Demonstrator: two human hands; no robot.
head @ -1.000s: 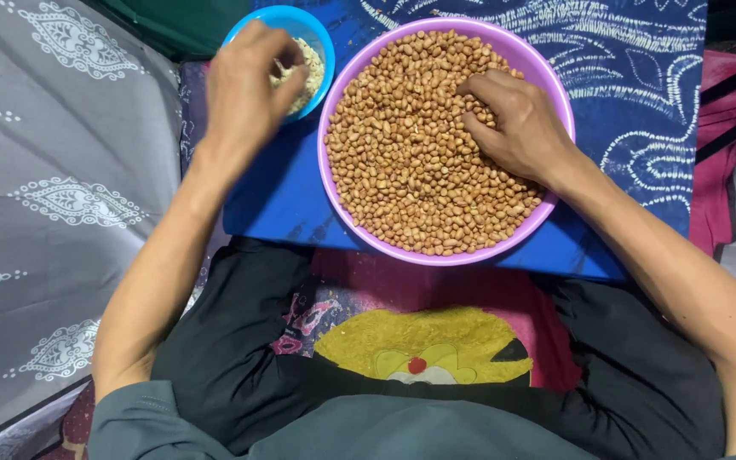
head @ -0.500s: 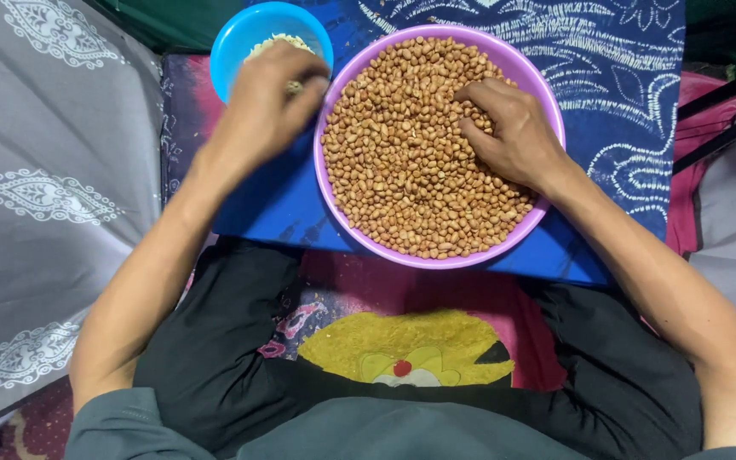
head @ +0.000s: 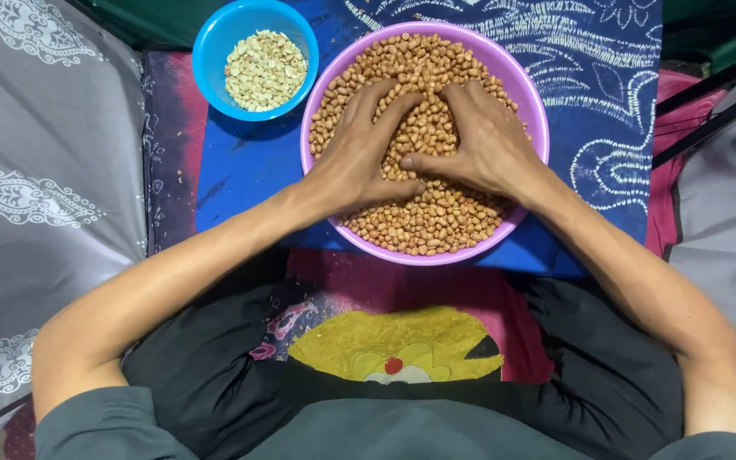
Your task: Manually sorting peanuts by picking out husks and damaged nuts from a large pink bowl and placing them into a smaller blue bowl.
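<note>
A wide purple bowl (head: 531, 102) heaped with brown-skinned peanuts (head: 436, 217) sits on a blue patterned board in front of me. My left hand (head: 359, 153) lies palm down on the peanuts at the bowl's left side, fingers spread. Beside it, my right hand (head: 479, 136) also rests flat on the nuts, its thumb pointing toward the left hand. Neither hand visibly grips anything. A small blue bowl (head: 213, 51) of pale, skinless peanut pieces (head: 264, 70) stands to the upper left, apart from both hands.
The blue board (head: 249, 162) with white swirls carries both bowls and rests over my lap. Grey cloth with white motifs (head: 36, 196) spreads on the left and right. A red-pink cloth (head: 675, 162) shows at the right edge.
My left hand has left the small blue bowl and moved right onto the peanuts in the purple bowl. The right hand has shifted toward the bowl's middle. The view has shifted downward.
</note>
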